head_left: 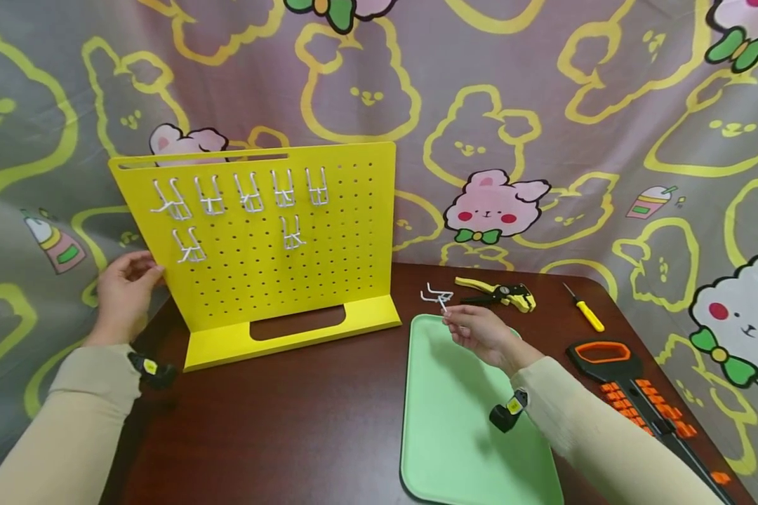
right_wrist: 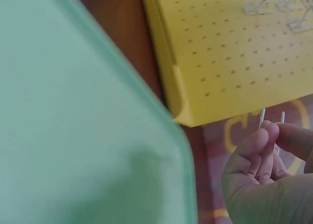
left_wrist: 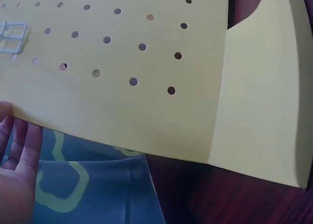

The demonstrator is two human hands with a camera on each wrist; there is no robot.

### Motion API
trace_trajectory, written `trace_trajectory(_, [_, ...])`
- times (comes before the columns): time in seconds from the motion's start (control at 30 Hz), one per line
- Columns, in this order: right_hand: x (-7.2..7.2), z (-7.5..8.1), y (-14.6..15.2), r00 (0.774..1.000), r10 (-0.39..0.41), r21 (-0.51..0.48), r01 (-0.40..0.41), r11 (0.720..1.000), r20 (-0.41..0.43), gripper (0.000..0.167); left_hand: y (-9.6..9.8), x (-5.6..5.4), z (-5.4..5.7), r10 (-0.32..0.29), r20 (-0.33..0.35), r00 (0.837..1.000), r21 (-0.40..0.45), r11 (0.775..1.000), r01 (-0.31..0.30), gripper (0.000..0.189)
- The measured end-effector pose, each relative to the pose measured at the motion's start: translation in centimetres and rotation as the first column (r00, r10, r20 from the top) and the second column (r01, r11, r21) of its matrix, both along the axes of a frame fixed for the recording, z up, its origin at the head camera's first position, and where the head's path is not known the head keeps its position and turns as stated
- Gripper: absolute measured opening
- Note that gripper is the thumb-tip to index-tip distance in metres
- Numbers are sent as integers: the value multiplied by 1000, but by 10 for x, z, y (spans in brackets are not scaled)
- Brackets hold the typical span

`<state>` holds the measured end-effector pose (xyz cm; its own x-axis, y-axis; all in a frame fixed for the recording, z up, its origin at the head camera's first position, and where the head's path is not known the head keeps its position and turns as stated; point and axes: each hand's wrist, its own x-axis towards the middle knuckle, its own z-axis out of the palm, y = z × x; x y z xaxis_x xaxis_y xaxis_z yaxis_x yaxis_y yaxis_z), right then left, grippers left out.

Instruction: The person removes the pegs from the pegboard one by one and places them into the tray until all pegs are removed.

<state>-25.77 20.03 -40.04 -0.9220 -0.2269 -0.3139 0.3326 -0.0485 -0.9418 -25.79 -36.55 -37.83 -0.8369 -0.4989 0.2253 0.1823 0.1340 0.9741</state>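
Observation:
A yellow pegboard stands on the table, with several white wire hooks hung in its upper rows. At its left edge my left hand grips the board, thumb at the front face and fingers behind; the left wrist view shows this hand only in part. My right hand pinches another white pegboard hook above the far end of a green tray. In the right wrist view the hook's two prongs stick up past the fingertips, and the rest is mostly hidden.
Behind the tray lie yellow-and-black wire strippers. Farther right is a yellow-handled screwdriver. A black-and-orange tool with rows of orange pieces lies along the table's right side. A patterned curtain hangs behind the table.

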Motion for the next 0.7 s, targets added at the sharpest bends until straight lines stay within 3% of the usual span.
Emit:
trace_trajectory(0.33, [17,-35,10,1000,10,110,-11,994,7,23,2,2,4,23,-6,1000,-9,1000,-23,33])
trace_trajectory(0.7, [18,-48,0,996,-84,153,82,985,4,26,2,1,1,33,8,999,-13,999,-33,33])
